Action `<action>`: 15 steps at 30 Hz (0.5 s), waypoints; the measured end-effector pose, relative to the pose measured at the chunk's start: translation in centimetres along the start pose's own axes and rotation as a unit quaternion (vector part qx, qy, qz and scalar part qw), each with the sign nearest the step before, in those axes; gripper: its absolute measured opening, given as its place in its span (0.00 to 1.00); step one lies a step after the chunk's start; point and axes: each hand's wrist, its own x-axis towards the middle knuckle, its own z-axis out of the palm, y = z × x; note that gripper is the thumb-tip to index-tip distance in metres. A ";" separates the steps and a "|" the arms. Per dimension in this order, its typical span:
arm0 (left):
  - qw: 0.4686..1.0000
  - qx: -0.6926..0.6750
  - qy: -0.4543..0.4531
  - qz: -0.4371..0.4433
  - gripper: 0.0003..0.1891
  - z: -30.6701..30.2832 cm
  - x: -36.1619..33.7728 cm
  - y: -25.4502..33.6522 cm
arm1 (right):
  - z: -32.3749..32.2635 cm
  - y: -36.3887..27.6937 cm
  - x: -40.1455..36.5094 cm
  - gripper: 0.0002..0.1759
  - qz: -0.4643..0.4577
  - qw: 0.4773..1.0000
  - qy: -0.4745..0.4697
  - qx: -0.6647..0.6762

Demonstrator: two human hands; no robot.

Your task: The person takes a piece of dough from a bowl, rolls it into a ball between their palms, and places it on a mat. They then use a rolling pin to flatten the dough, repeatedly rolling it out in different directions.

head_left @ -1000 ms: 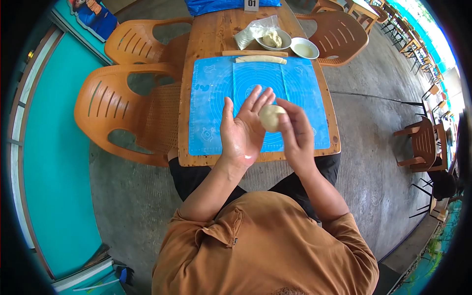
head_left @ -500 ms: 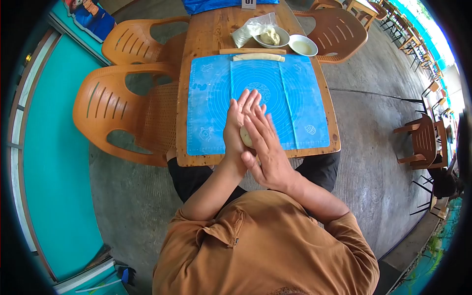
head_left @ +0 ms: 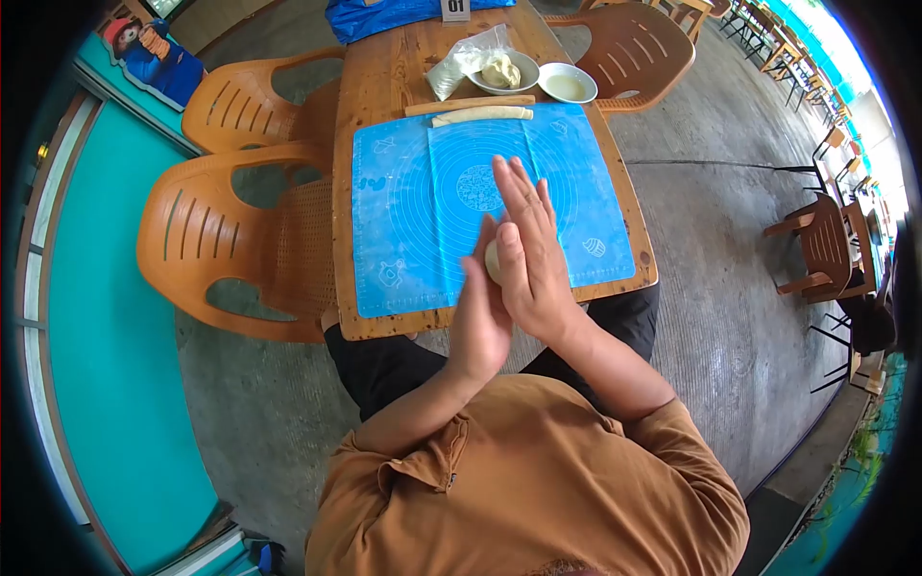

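Note:
Between my two palms is a pale ball of dough, only partly visible at the gap. My left hand presses it from the left side, its fingers partly hidden behind the right. From the other side my right hand lies against it, fingers stretched out and pointing away from me. Both hands are held over the near part of a blue silicone mat printed with circles. Along the mat's far edge lies a rolled strip of dough, with a wooden rolling pin just behind it.
Behind the mat on the wooden table are a bag of white powder, a bowl holding dough, and a shallow bowl of cloudy liquid. Orange chairs flank the table.
My hands have shifted against each other around the dough ball: the left has drawn nearer to me, the right has slid forward and turned upright. The camera view has tilted slightly.

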 end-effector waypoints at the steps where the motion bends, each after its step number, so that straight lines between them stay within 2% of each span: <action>1: 0.994 -0.105 0.028 0.020 0.41 -0.8 0.8 0.9 | 0.6 0.4 -0.8 0.31 0.006 1.000 -0.003 -0.015; 2: 0.975 -0.210 0.056 0.039 0.41 -1.6 1.7 1.7 | 2.1 1.0 -2.6 0.34 -0.025 0.999 -0.014 0.020; 4: 0.980 -0.103 0.113 0.131 0.40 -3.7 4.2 2.6 | 3.1 -1.6 -4.3 0.37 -0.047 0.987 -0.082 0.133; 5: 0.984 -0.065 0.133 0.096 0.39 -3.4 4.1 2.4 | 2.9 -1.8 -4.0 0.37 -0.047 0.987 -0.083 0.132; 6: 0.992 -0.088 0.082 0.049 0.40 -3.8 3.2 1.3 | 2.6 -2.1 -3.5 0.38 -0.087 0.984 -0.073 0.138; 7: 0.994 -0.082 -0.026 0.073 0.39 -3.8 2.3 -0.3 | 2.4 -2.2 -3.0 0.39 -0.124 0.980 -0.062 0.146; 8: 0.984 -0.075 -0.133 0.093 0.39 -3.6 1.2 -2.0 | 1.7 -1.3 -1.6 0.40 -0.118 0.987 -0.044 0.098; 10: 0.996 -0.046 0.072 0.005 0.42 0.0 0.2 -0.3 | 0.2 0.5 0.3 0.40 -0.055 0.996 -0.035 -0.065; 11: 0.989 -0.127 0.070 0.002 0.43 -0.4 1.0 0.7 | 0.9 0.7 -0.4 0.40 -0.056 0.996 -0.033 -0.065; 12: 0.978 -0.195 0.071 0.014 0.42 -1.1 1.9 1.9 | 2.2 1.1 -1.9 0.38 -0.052 0.998 -0.045 -0.007; 13: 0.979 -0.177 0.089 0.049 0.42 -2.2 3.1 2.9 | 3.0 0.8 -3.1 0.37 -0.049 0.996 -0.058 0.051; 15: 0.977 -0.146 0.123 0.090 0.41 -3.1 5.0 3.2 | 2.7 -1.7 -4.1 0.35 -0.117 0.986 -0.093 0.080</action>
